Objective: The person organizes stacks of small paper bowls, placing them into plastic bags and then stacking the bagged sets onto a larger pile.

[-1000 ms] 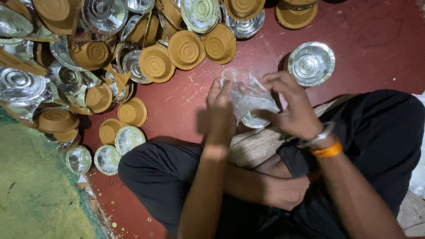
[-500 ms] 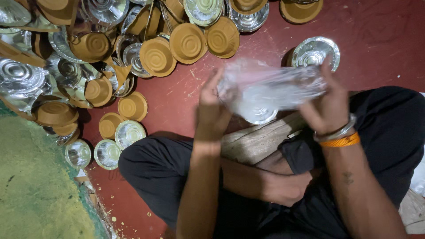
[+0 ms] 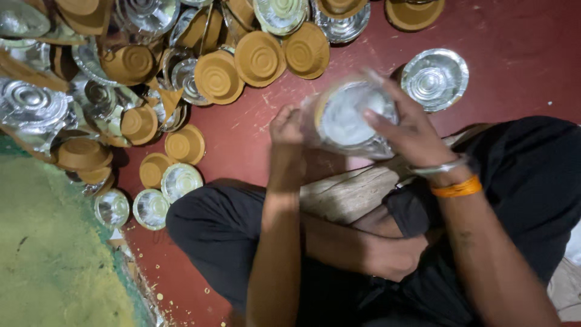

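Both my hands are raised over my crossed legs in black trousers. My right hand grips a stack of silver foil bowls in a clear plastic bag, fingers spread over its right side. My left hand touches the bag's left edge with curled fingers. The bag and hands are blurred by motion. My right wrist wears a metal bangle and an orange band.
A large heap of brown and silver paper bowls covers the red floor at the upper left. One silver bowl stack stands at the upper right. A wooden board lies under my legs. A green mat fills the lower left.
The plastic bag was first pulled open with both hands, then stretched wide, and now sits wrapped round the bowl stack, turned face-up between my hands.
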